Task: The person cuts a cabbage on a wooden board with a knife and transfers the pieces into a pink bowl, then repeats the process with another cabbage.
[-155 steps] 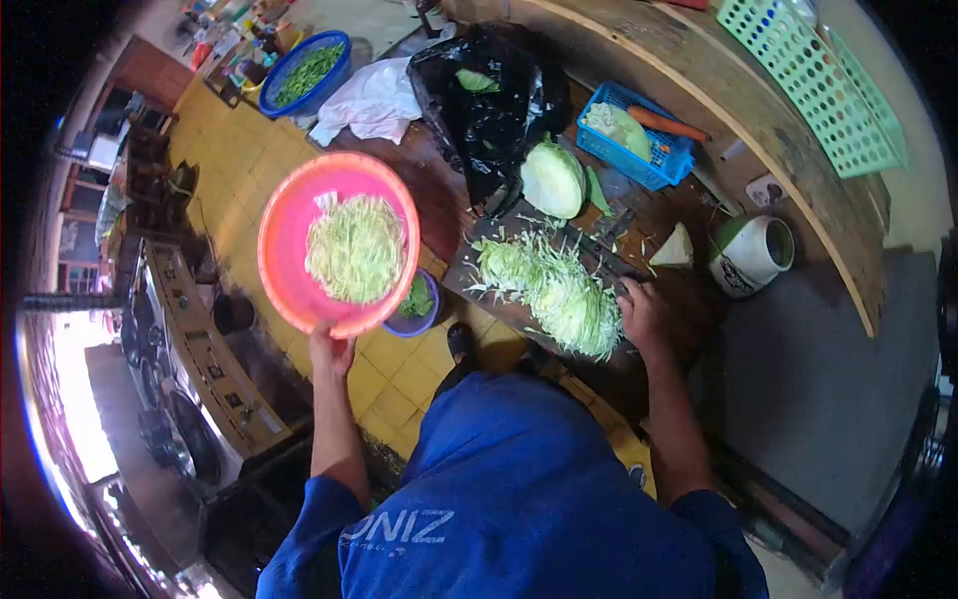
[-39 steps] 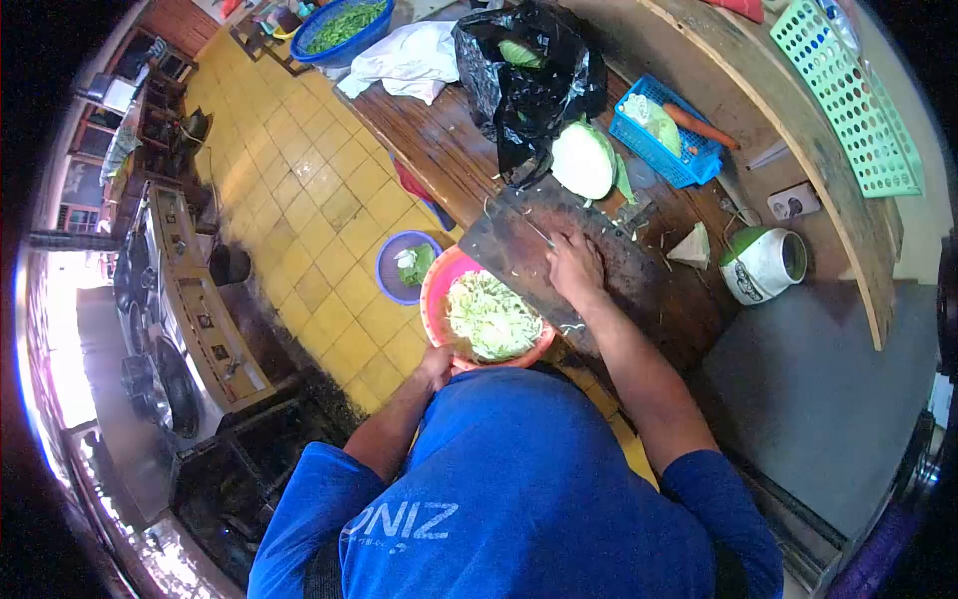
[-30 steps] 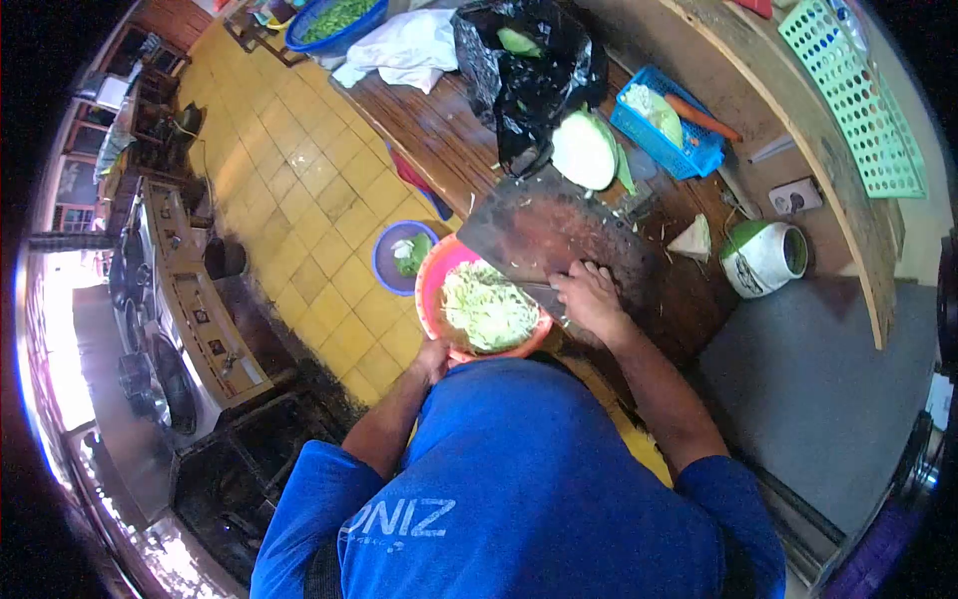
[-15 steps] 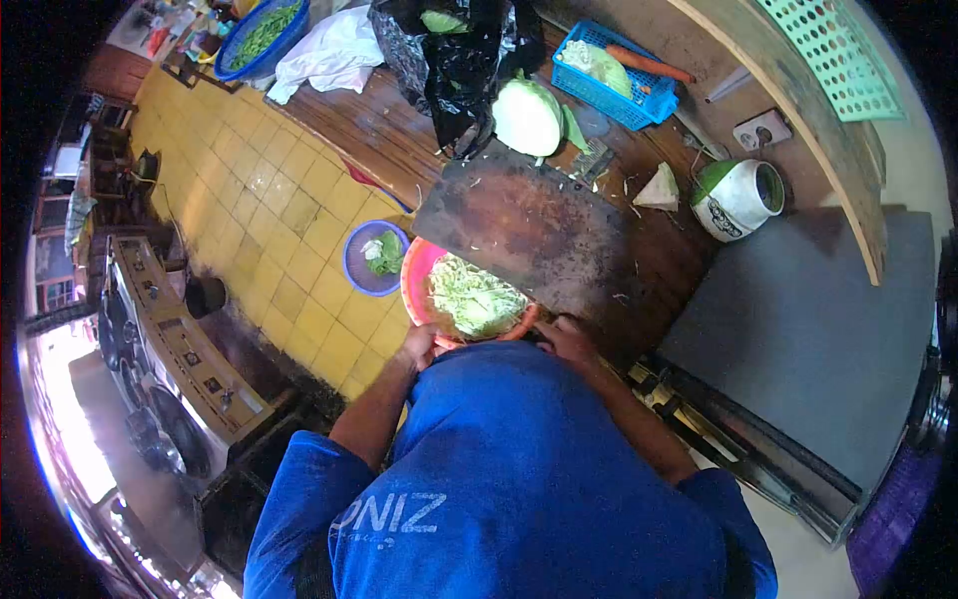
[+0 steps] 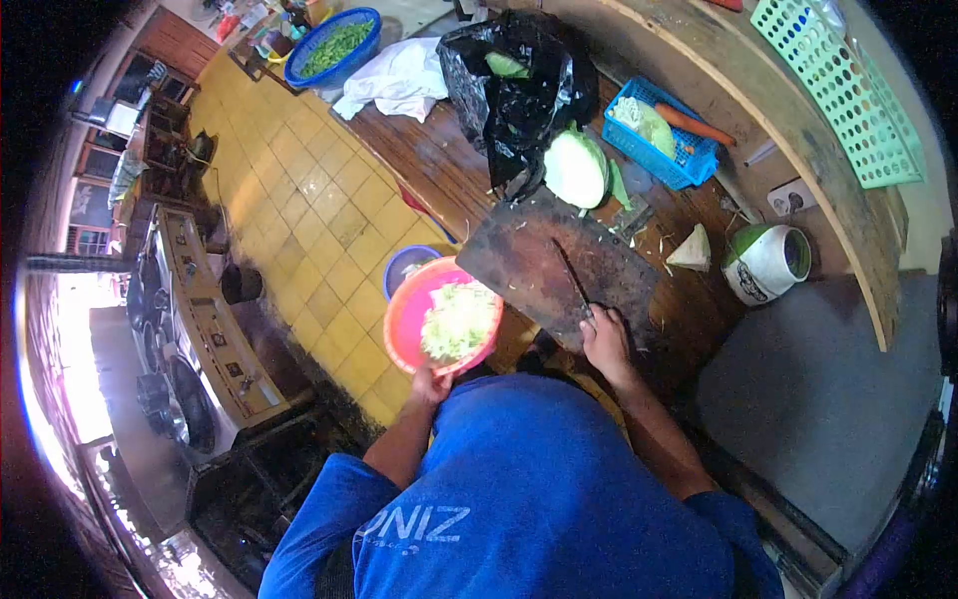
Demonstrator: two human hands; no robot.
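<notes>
My left hand grips the near rim of a pink-orange bowl, which is held off the table's edge. Shredded cabbage lies in the bowl, mostly toward its right side. My right hand is closed around the handle of a knife, whose dark blade points away from me over a worn, stained cutting board. Just past the board's far edge sits a cut cabbage. A pale cabbage wedge rests to the board's right.
Behind the board are a black plastic bag and a blue basket with a carrot. A white-and-green jar lies tipped at right. A purple-blue basket stands below the bowl; a stove is at left.
My right hand has left the bowl's rim and now holds the knife over the board. The bowl, in my left hand alone, has shifted left, away from the board.
</notes>
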